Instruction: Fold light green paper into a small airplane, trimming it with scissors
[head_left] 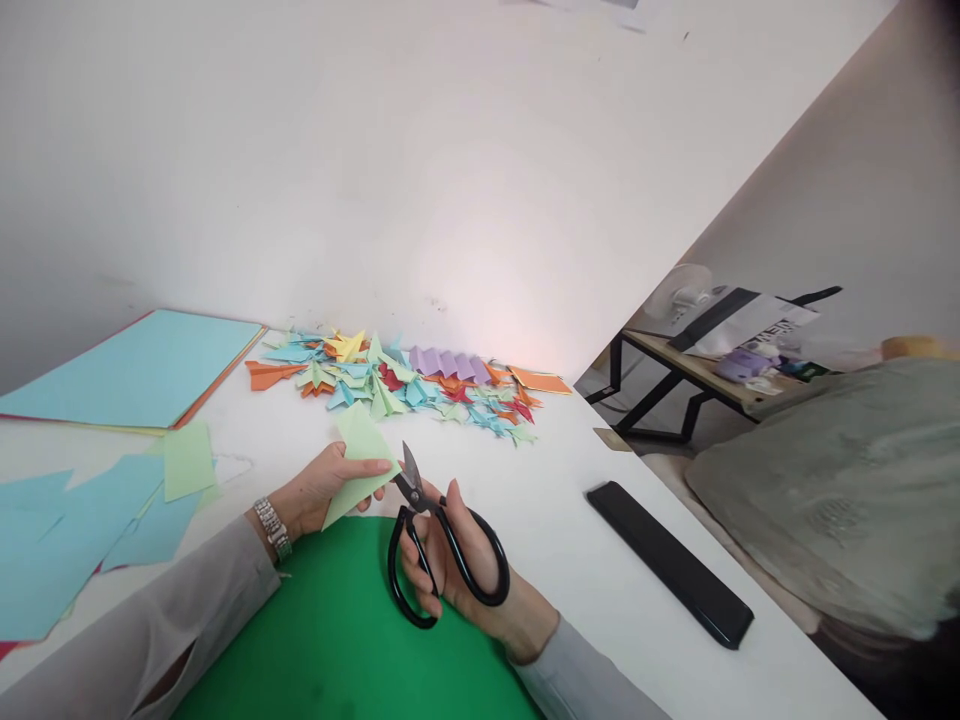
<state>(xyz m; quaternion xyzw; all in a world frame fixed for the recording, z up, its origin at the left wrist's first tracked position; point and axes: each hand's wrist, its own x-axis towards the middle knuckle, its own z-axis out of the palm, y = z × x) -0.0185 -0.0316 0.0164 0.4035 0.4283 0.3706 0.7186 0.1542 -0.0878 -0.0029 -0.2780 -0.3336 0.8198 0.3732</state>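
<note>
My left hand (pixel 319 492) pinches a light green sheet of paper (pixel 361 450) between thumb and fingers, tilted above the table. My right hand (pixel 457 560) grips a pair of black-handled scissors (pixel 414 490), fingers through the loops. The blades are spread apart, and one of them reaches the paper's right edge near my left fingertips; whether it cuts in cannot be made out. Beneath both hands lies a green mat (pixel 337 630). Beyond them, along the wall, is a pile of folded paper pieces (pixel 382 380) in many colours.
A stack of large coloured sheets (pixel 150 365) lies at the back left. Blue paper pieces (pixel 67 550) and a green piece (pixel 189 460) spread at the left. A long black case (pixel 667 560) rests at the right. Past the table edge are a low shelf (pixel 690 372) and a cloth-covered shape (pixel 832 490).
</note>
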